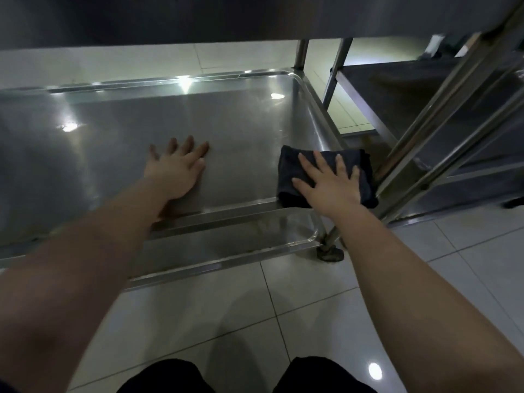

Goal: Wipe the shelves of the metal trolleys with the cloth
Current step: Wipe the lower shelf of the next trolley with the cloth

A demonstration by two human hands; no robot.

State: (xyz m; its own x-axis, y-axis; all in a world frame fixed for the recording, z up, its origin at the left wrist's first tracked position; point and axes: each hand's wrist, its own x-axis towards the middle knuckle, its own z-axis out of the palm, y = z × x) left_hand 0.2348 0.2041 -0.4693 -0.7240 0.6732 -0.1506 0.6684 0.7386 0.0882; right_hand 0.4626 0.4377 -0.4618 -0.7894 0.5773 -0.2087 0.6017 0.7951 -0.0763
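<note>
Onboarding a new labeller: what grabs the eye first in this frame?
The right hand pressed flat on a dark folded cloth at the near right corner of the shiny metal shelf. Next, the left hand, spread flat on the bare shelf to the left of the cloth. A second trolley stands just to the right.

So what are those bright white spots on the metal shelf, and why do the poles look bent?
Head view: likely overhead lamps glaring off the shiny steel trolley shelf; one more glints on the pale floor tiles. The wide-angle lens bows straight edges, and the slanted steel poles at upper right are blurred.
</note>
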